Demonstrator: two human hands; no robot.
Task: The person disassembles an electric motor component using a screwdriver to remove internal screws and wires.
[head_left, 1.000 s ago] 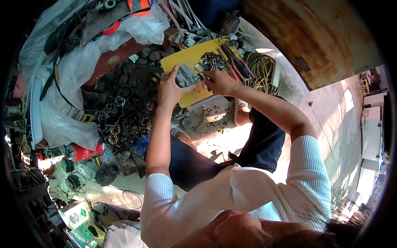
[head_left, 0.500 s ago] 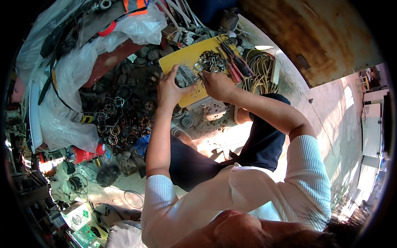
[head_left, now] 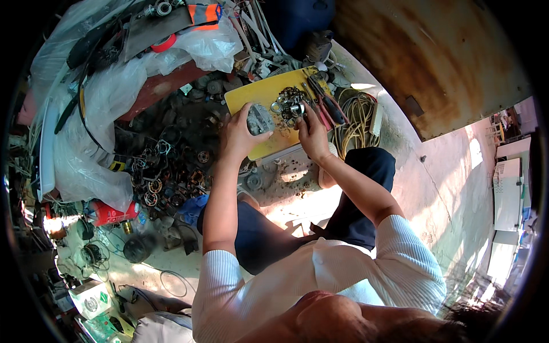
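Note:
My left hand (head_left: pixel 240 137) grips a grey, lumpy metal part (head_left: pixel 260 118) over a yellow tray (head_left: pixel 246 97). My right hand (head_left: pixel 311 131) reaches into a pile of small metal rings, washers and nuts (head_left: pixel 289 103) on that tray, with its fingertips pinching among the pieces. What it pinches is too small to tell. Screwdrivers with red and dark handles (head_left: pixel 326 106) lie along the tray's right edge.
A heap of dark bearings and rings (head_left: pixel 166 166) lies left of the tray. White plastic bags (head_left: pixel 86 131) are piled behind it, a coil of yellowish cable (head_left: pixel 360 117) sits to the right, and a rusty metal wall (head_left: pixel 434 57) rises beyond. My knees (head_left: pixel 366 166) are below the tray.
My right hand has moved up from the tray's lower part into the pile of small parts. My left hand has kept the grey part and shifted slightly.

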